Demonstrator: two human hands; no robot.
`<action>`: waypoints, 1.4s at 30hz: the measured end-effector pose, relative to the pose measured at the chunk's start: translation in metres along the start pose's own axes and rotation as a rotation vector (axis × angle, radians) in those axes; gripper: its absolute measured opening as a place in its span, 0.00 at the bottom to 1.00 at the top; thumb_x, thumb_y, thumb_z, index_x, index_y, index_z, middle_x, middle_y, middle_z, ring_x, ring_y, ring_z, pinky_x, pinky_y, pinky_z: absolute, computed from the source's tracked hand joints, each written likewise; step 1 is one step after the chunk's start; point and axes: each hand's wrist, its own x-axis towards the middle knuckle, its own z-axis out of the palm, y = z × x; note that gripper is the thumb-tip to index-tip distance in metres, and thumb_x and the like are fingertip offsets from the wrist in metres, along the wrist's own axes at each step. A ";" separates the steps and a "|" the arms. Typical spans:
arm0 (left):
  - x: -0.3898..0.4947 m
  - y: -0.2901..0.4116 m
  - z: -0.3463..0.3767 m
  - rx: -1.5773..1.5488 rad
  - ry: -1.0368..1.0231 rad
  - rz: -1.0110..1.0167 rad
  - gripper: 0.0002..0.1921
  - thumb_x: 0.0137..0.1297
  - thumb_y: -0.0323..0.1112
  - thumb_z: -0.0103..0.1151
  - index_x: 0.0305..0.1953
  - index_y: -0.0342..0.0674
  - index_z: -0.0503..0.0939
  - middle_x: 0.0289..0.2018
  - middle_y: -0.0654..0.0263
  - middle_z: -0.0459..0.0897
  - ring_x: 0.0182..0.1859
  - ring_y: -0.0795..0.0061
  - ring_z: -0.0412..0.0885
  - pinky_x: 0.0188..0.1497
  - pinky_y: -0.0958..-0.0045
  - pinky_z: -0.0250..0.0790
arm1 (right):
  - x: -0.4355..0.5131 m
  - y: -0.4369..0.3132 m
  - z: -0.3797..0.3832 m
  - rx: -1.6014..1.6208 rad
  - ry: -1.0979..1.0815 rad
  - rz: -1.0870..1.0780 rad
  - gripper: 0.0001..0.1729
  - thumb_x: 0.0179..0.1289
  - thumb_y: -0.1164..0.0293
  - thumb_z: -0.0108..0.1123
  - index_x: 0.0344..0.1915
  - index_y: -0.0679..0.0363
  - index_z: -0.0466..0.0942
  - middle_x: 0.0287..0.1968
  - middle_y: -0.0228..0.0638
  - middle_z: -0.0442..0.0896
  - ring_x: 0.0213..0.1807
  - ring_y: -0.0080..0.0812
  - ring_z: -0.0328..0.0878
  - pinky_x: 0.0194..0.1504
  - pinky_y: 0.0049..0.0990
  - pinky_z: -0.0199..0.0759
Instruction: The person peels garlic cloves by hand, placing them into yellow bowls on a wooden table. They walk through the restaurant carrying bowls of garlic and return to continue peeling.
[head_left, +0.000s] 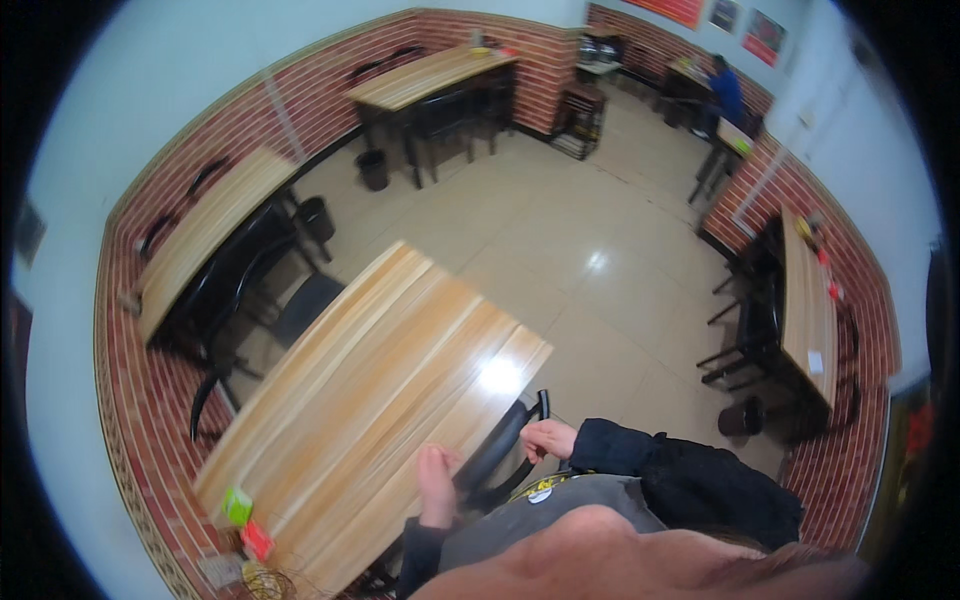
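Observation:
My left hand (436, 480), blurred, is raised over the near edge of a wood-topped table (360, 367). Its fingers are seen close together, and no object shows in it. To the right, my right hand (549, 439) is loosely curled in front of my body, beside the black curved arm of a chair (543, 405). Nothing can be seen between its fingers. The dark chair seat (491, 446) is partly tucked under the table's edge. Both sleeves are dark, over a grey top (555, 502).
A green packet (238, 506) and a red packet (257, 540) lie at the table's wall end. More tables (217, 232) with dark chairs line the brick-patterned walls. Waste bins (741, 417) stand on the tiled floor (600, 300). A person in blue (726, 94) sits far back.

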 end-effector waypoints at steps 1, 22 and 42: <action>0.010 0.007 0.035 0.048 -0.111 -0.067 0.13 0.77 0.30 0.45 0.30 0.39 0.73 0.28 0.64 0.77 0.33 0.71 0.74 0.46 0.66 0.71 | -0.009 -0.019 -0.018 -0.010 -0.005 -0.022 0.24 0.82 0.57 0.44 0.28 0.59 0.70 0.26 0.30 0.77 0.26 0.22 0.74 0.32 0.24 0.71; 0.160 -0.069 0.642 0.908 -1.565 0.858 0.13 0.57 0.32 0.60 0.45 0.42 0.82 0.35 0.63 0.84 0.41 0.57 0.83 0.43 0.61 0.75 | -0.253 -0.044 -0.377 1.056 0.262 -0.430 0.16 0.81 0.69 0.40 0.56 0.65 0.72 0.46 0.40 0.80 0.44 0.30 0.78 0.49 0.28 0.74; 0.535 -0.175 0.955 0.842 -1.878 0.910 0.12 0.52 0.24 0.68 0.39 0.41 0.80 0.38 0.61 0.86 0.41 0.56 0.82 0.44 0.60 0.75 | -0.155 -0.194 -0.802 0.730 0.222 -0.640 0.24 0.82 0.61 0.36 0.61 0.68 0.72 0.59 0.49 0.81 0.56 0.38 0.81 0.58 0.35 0.74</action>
